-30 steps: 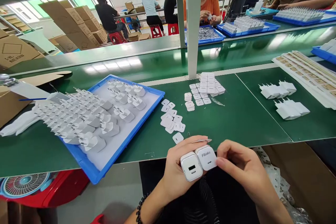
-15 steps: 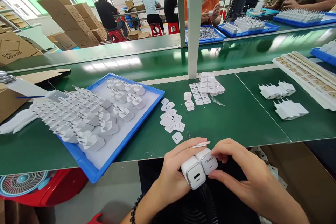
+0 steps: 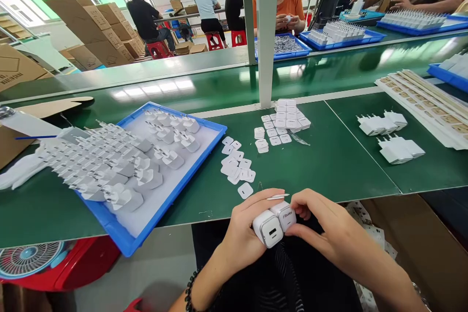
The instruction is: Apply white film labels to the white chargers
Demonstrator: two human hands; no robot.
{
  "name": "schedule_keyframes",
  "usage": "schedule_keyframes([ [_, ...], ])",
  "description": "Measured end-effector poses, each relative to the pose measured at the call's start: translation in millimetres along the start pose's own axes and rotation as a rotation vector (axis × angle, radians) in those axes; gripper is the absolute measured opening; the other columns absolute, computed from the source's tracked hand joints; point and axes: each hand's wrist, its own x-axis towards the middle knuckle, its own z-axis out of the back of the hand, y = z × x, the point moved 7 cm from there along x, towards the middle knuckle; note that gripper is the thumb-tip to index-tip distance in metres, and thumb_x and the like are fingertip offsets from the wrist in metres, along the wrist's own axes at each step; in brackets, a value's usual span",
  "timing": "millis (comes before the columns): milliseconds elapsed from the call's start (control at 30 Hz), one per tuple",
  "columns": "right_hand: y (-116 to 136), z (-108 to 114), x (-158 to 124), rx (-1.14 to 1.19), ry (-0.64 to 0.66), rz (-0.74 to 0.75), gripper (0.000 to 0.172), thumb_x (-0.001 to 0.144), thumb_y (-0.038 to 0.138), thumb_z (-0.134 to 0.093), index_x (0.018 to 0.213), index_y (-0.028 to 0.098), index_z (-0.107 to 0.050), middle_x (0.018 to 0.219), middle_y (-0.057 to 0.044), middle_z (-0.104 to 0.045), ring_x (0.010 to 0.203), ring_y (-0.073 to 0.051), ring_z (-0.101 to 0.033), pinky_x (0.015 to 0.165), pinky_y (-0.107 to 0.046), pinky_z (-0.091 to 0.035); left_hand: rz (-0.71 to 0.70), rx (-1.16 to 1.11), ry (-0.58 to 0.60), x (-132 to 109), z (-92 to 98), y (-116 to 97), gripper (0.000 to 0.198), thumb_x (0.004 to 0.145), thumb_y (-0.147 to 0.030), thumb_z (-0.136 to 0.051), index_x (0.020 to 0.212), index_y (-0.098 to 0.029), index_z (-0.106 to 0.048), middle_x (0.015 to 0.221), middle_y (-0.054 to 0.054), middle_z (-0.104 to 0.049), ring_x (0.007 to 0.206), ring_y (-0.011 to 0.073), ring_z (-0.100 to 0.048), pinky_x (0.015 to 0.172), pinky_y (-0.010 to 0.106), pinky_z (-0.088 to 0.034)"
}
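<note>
Two white plug chargers lie side by side in my left hand (image 3: 239,229), whose fingers are wrapped round them. The nearer charger (image 3: 268,229) shows a bare end with its ports. On the end of the other charger (image 3: 285,216) sits a face plate with grey lettering and a small slot. My right hand (image 3: 321,219) pinches this lettered end between thumb and forefinger. A few thin white plates (image 3: 278,196) stick out between the fingers of my left hand. Loose white face plates (image 3: 237,168) are scattered on the green table just beyond.
At left, a blue tray (image 3: 175,202) holds rows of chargers, prongs up. Stacked plates (image 3: 288,113) lie mid-table by a white post (image 3: 266,34). More chargers (image 3: 400,148) and plate sheets (image 3: 424,107) are at right. A red fan (image 3: 87,258) stands below; co-workers sit opposite.
Both hands and the chargers have shifted slightly up, and the lettered charger sits a little further left. The view has moved a little. Across the bench, a person in orange has lowered their hands.
</note>
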Motion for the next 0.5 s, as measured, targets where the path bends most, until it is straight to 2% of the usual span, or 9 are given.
schedule_keyframes([
  [133, -8, -5, 1, 0.027, 0.076, -0.057, 0.026, 0.090, 0.013, -0.066, 0.091, 0.025, -0.044, 0.086, 0.003, -0.052, 0.076, -0.016, -0.049, 0.068, -0.028, -0.042, -0.016, -0.001, 0.038, -2, -1.6, -1, 0.043, 0.078, -0.018, -0.080, 0.119, -0.018, -0.068, 0.122, 0.012, -0.070, 0.106, 0.0207, -0.071, 0.093, 0.028, -0.060],
  [300, -20, -9, 2, 0.141, 0.153, -0.204, 0.022, 0.088, 0.014, -0.064, 0.083, 0.024, -0.045, 0.081, 0.004, -0.053, 0.073, -0.015, -0.047, 0.064, -0.027, -0.039, -0.047, 0.010, 0.062, -2, -4.4, -3, 0.042, 0.079, -0.017, -0.080, 0.119, -0.017, -0.068, 0.122, 0.013, -0.070, 0.106, 0.0204, -0.072, 0.093, 0.027, -0.060],
  [367, -23, -9, 3, 0.218, 0.140, -0.251, 0.020, 0.088, 0.016, -0.064, 0.080, 0.023, -0.047, 0.078, 0.004, -0.054, 0.071, -0.015, -0.047, 0.062, -0.026, -0.039, -0.043, 0.023, 0.056, -2, -5.3, -1, 0.040, 0.079, -0.016, -0.079, 0.118, -0.017, -0.068, 0.121, 0.014, -0.070, 0.105, 0.0205, -0.072, 0.092, 0.027, -0.061],
  [500, -26, -6, 6, 0.370, 0.030, -0.278, 0.020, 0.088, 0.024, -0.064, 0.073, 0.022, -0.052, 0.071, 0.004, -0.054, 0.068, -0.014, -0.048, 0.061, -0.025, -0.039, -0.035, 0.038, 0.040, -2, -6.8, 2, 0.036, 0.081, -0.015, -0.077, 0.115, -0.017, -0.069, 0.119, 0.014, -0.071, 0.103, 0.0209, -0.073, 0.089, 0.029, -0.062],
])
